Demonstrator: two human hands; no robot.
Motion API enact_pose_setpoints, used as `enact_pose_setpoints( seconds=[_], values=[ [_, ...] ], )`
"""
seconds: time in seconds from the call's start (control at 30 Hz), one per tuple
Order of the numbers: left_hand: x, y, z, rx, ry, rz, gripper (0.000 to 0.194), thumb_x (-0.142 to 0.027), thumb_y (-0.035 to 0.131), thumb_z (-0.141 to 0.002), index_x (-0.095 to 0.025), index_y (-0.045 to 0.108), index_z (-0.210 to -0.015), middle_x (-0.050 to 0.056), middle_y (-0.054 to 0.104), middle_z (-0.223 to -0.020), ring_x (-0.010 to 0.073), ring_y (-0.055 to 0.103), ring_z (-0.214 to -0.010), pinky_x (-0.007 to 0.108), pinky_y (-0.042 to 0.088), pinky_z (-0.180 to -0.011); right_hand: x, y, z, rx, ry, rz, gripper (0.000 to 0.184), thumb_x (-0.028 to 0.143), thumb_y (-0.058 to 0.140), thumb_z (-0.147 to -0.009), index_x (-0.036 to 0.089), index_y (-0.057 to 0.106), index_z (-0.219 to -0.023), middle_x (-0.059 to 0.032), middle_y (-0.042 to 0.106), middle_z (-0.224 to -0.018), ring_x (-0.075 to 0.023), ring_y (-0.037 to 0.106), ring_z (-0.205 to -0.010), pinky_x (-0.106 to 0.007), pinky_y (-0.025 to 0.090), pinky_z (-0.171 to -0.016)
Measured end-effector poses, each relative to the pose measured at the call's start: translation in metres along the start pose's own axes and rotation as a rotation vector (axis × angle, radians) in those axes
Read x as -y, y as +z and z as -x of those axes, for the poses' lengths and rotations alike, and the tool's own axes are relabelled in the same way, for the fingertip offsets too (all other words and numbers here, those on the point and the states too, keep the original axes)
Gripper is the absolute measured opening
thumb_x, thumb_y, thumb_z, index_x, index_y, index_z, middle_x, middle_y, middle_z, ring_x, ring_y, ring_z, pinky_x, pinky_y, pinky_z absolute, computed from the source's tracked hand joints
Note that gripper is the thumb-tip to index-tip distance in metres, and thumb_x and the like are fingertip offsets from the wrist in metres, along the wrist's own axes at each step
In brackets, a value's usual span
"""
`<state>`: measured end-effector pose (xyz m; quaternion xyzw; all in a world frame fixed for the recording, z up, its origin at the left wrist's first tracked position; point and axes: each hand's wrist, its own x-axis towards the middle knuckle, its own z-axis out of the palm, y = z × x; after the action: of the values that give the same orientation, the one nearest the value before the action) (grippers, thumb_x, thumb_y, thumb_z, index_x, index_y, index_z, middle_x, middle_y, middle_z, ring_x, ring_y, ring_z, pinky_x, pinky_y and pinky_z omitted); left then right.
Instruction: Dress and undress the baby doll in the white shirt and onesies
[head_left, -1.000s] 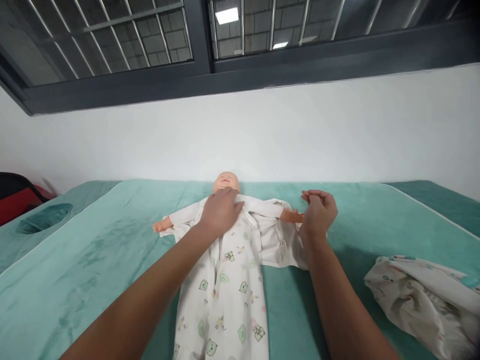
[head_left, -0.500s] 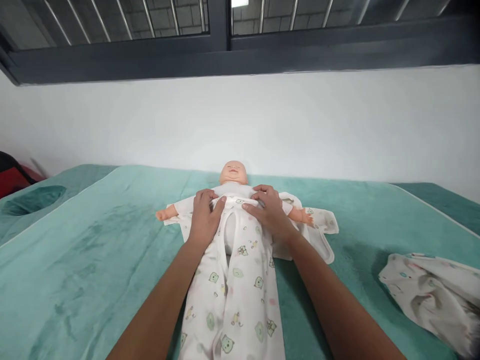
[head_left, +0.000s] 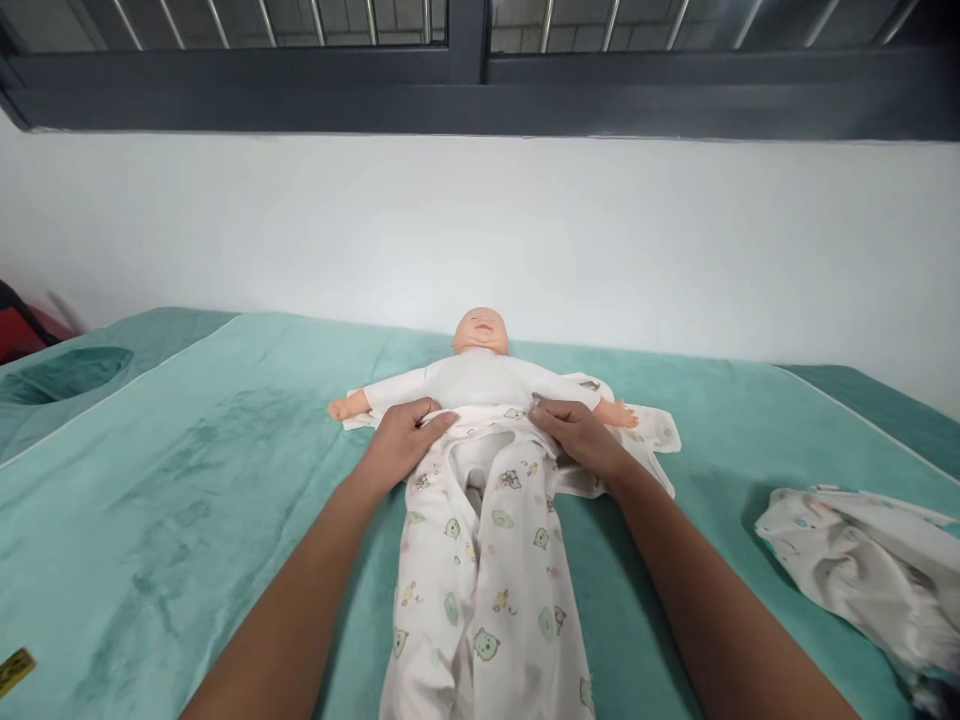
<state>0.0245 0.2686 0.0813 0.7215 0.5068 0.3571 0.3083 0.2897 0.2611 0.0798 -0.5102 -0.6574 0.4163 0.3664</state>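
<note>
A baby doll (head_left: pixel 480 372) in a white top lies on its back on the teal mat (head_left: pixel 187 470), head toward the wall, arms spread. A white printed sleepsuit (head_left: pixel 491 570) covers it from the waist down, and part of the garment lies spread under its right-side arm. My left hand (head_left: pixel 401 440) grips the sleepsuit's upper edge at the doll's left side, fingers curled. On the other side, my right hand (head_left: pixel 581 435) pinches the same edge. Both hands sit at the doll's waist.
A crumpled printed cloth (head_left: pixel 855 560) lies at the right on the mat. A dark teal pillow (head_left: pixel 64 372) and a red and black object (head_left: pixel 19 325) are at the far left. A white wall and a barred window frame (head_left: pixel 480 90) stand behind.
Both hands have slid from the doll's chest down to its waist, drawing the sleepsuit's top edge down and baring the white top. Before that, my right hand came over from the doll's arm.
</note>
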Motion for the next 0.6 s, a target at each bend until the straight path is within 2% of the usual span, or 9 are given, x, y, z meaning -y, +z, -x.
enact_pose_setpoints(
  seconds=[0.07, 0.13, 0.2, 0.27, 0.33, 0.4, 0.47, 0.53, 0.6],
  values=[
    [0.003, -0.015, 0.012, 0.150, -0.045, 0.050, 0.034, -0.052, 0.060, -0.077, -0.019, 0.059, -0.086, -0.002, 0.059, -0.081, 0.0159, 0.053, -0.075, 0.025, 0.040, -0.066, 0.001, -0.002, 0.012, 0.086, 0.024, 0.034, 0.037, 0.052, 0.063, -0.079, 0.017, 0.056, -0.070, 0.0039, 0.046, -0.062, -0.0101, 0.040, -0.057, -0.022, 0.030, -0.052],
    [0.005, -0.027, 0.025, 0.284, -0.074, 0.105, 0.049, -0.049, 0.068, -0.071, -0.021, 0.057, -0.109, 0.001, 0.061, -0.102, 0.0197, 0.056, -0.090, 0.028, 0.044, -0.075, 0.002, -0.002, 0.026, 0.175, 0.026, 0.037, 0.032, 0.046, 0.070, -0.074, 0.017, 0.063, -0.086, 0.0011, 0.057, -0.075, -0.0141, 0.051, -0.069, -0.024, 0.038, -0.060],
    [0.006, -0.033, 0.037, 0.335, -0.048, 0.122, 0.051, -0.043, 0.070, -0.069, -0.022, 0.054, -0.113, 0.003, 0.058, -0.112, 0.0205, 0.055, -0.097, 0.029, 0.044, -0.080, 0.002, 0.003, 0.042, 0.205, 0.034, 0.035, 0.035, 0.041, 0.074, -0.070, 0.017, 0.064, -0.094, -0.0010, 0.062, -0.086, -0.0175, 0.055, -0.078, -0.026, 0.042, -0.067],
    [0.007, -0.029, 0.046, 0.284, 0.028, 0.087, 0.029, -0.034, 0.066, -0.072, -0.020, 0.057, -0.096, 0.002, 0.057, -0.108, 0.0190, 0.054, -0.094, 0.027, 0.043, -0.079, 0.001, 0.013, 0.055, 0.150, 0.048, 0.075, 0.030, 0.040, 0.071, -0.072, 0.017, 0.064, -0.089, -0.0002, 0.062, -0.082, -0.0168, 0.054, -0.074, -0.025, 0.040, -0.064],
    [0.008, -0.017, 0.054, 0.162, 0.077, 0.002, 0.008, -0.024, 0.059, -0.073, -0.019, 0.053, -0.076, 0.001, 0.057, -0.093, 0.0173, 0.053, -0.085, 0.026, 0.040, -0.074, 0.000, 0.027, 0.065, 0.010, 0.044, 0.140, 0.021, 0.038, 0.064, -0.076, 0.017, 0.060, -0.076, 0.0027, 0.053, -0.067, -0.0130, 0.046, -0.063, -0.024, 0.033, -0.056],
    [0.009, -0.003, 0.061, 0.003, 0.049, -0.097, 0.007, -0.018, 0.052, -0.074, -0.020, 0.047, -0.069, -0.001, 0.054, -0.077, 0.0165, 0.051, -0.077, 0.026, 0.037, -0.069, 0.001, 0.041, 0.072, -0.191, 0.032, 0.159, 0.020, 0.031, 0.057, -0.077, 0.018, 0.051, -0.064, 0.0048, 0.041, -0.058, -0.0106, 0.037, -0.056, -0.023, 0.027, -0.051],
    [0.009, 0.007, 0.070, -0.125, -0.015, -0.111, 0.007, -0.015, 0.048, -0.074, -0.021, 0.046, -0.072, -0.003, 0.051, -0.071, 0.0156, 0.048, -0.072, 0.026, 0.035, -0.067, 0.003, 0.052, 0.077, -0.368, 0.028, 0.111, 0.017, 0.025, 0.054, -0.075, 0.019, 0.044, -0.062, 0.0054, 0.037, -0.057, -0.0102, 0.034, -0.056, -0.023, 0.026, -0.051],
    [0.007, 0.009, 0.078, -0.146, -0.042, -0.011, 0.010, -0.013, 0.047, -0.075, -0.021, 0.046, -0.081, -0.003, 0.051, -0.076, 0.0146, 0.049, -0.073, 0.025, 0.036, -0.069, 0.006, 0.057, 0.081, -0.417, 0.021, 0.059, 0.009, 0.023, 0.055, -0.072, 0.020, 0.048, -0.069, 0.0046, 0.045, -0.065, -0.0111, 0.040, -0.061, -0.022, 0.031, -0.055],
    [0.005, 0.002, 0.086, -0.062, -0.022, 0.085, 0.009, -0.017, 0.048, -0.079, -0.021, 0.047, -0.087, -0.002, 0.051, -0.085, 0.0143, 0.049, -0.079, 0.025, 0.038, -0.073, 0.009, 0.057, 0.086, -0.340, 0.013, 0.046, 0.010, 0.025, 0.057, -0.073, 0.020, 0.054, -0.081, 0.0032, 0.053, -0.075, -0.0128, 0.046, -0.068, -0.023, 0.036, -0.060]
  ],
)
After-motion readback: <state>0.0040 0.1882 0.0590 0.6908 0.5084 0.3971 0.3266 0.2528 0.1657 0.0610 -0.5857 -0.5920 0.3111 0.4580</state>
